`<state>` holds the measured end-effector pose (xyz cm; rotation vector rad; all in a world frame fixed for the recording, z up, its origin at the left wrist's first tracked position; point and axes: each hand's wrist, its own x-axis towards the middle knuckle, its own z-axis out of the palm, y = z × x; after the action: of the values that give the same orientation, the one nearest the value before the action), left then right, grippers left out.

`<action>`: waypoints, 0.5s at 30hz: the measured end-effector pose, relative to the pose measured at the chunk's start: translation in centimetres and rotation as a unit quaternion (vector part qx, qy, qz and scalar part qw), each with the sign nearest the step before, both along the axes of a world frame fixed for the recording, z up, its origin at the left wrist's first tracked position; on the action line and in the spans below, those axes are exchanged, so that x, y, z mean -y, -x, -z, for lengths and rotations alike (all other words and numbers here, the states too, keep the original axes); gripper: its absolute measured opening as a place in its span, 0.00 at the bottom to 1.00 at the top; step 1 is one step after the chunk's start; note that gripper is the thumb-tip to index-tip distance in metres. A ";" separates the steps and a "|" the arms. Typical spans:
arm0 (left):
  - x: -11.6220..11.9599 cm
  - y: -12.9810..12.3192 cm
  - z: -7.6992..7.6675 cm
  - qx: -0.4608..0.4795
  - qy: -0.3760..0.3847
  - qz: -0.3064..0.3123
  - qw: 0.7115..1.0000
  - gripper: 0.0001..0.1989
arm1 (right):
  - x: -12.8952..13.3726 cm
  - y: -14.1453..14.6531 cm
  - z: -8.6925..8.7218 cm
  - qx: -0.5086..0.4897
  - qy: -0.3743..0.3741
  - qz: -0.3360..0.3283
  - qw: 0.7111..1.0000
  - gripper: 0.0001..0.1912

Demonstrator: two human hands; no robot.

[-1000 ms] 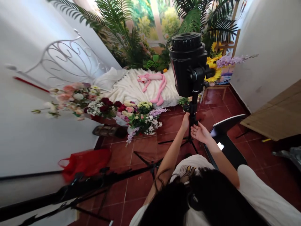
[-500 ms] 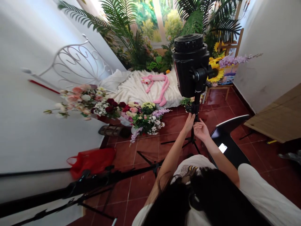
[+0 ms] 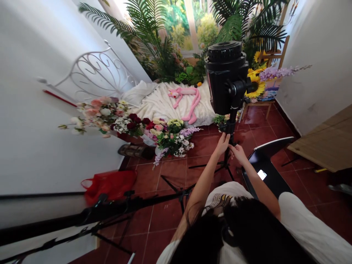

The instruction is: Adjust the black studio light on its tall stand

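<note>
A black studio light [image 3: 227, 79] stands on a black light stand [image 3: 232, 126] in front of me. My left hand [image 3: 222, 145] is closed around the upper pole from the left side, just under the light's mount. Lower and to the right, my right hand [image 3: 238, 152] has its fingers closed at the stand's collar, where a knob seems to sit. The exact grip of these fingertips is partly hidden. Below both hands, the stand's spread legs rest on the tiled floor.
A black chair [image 3: 266, 174] with a phone [image 3: 261, 175] on it is to my right. Another black stand [image 3: 115, 211] crosses the lower left near a red bag [image 3: 110, 185]. Ahead are flowers [image 3: 176, 137] and a pink plush toy [image 3: 189, 93] on a draped bed [image 3: 154, 101].
My right hand's fingers have turned inward and closed in at the stand's collar. My left hand stays on the pole. The whole view has shifted slightly.
</note>
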<state>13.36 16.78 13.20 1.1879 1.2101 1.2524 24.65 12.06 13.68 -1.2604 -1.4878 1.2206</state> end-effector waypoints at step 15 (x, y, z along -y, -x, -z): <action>-0.4 -0.4 1.8 0.079 -0.040 0.052 0.995 0.31 | -2.7 -2.7 -1.5 0.023 -0.154 -0.022 0.988 0.43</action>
<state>13.75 17.13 11.38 1.1712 0.9785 1.3021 27.35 14.72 15.18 -1.0589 -1.6725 0.9496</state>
